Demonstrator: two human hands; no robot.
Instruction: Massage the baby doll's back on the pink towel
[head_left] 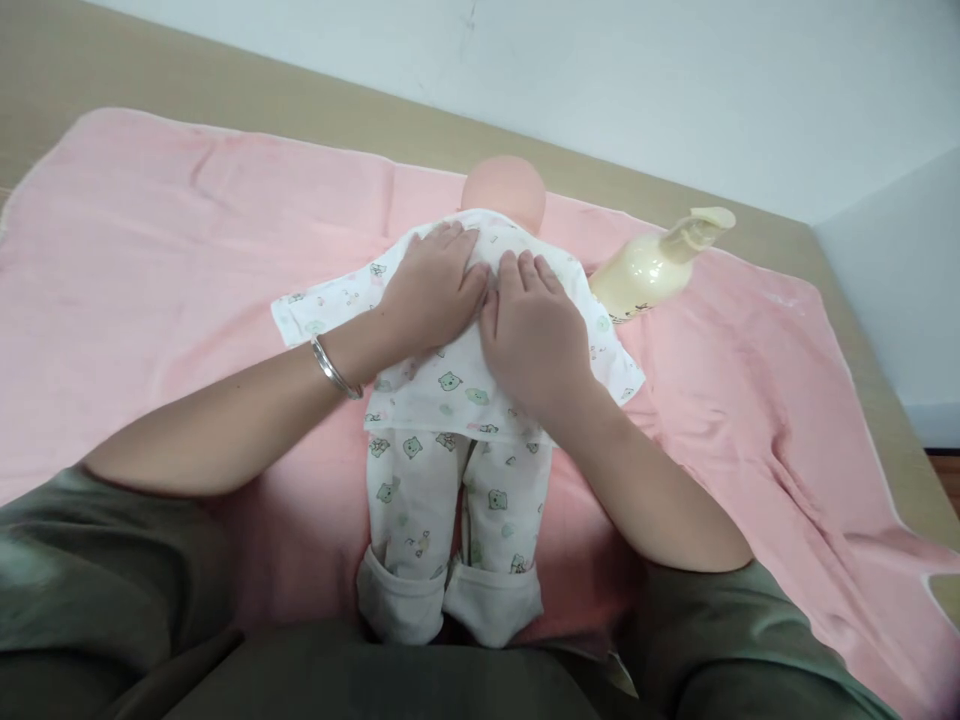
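A baby doll [504, 190] lies on a pink blanket, its head away from me and no face showing. It wears a white shirt [457, 395] with small green animal prints and matching pants [416, 490] with turned-up cuffs. My left hand [435, 285] lies flat on the upper left of the shirt, fingers stretched out. On the upper right of the shirt, my right hand [532, 325] rests palm down with its fingers extended. The two thumbs nearly meet at the middle of the doll's back or chest; I cannot tell which.
A cream pump bottle [641, 275] is beside the doll's right-hand sleeve. The pink blanket [187, 250] spreads in soft folds over a light wooden table [262, 120]. White walls [637, 80] border the table's far side and right corner.
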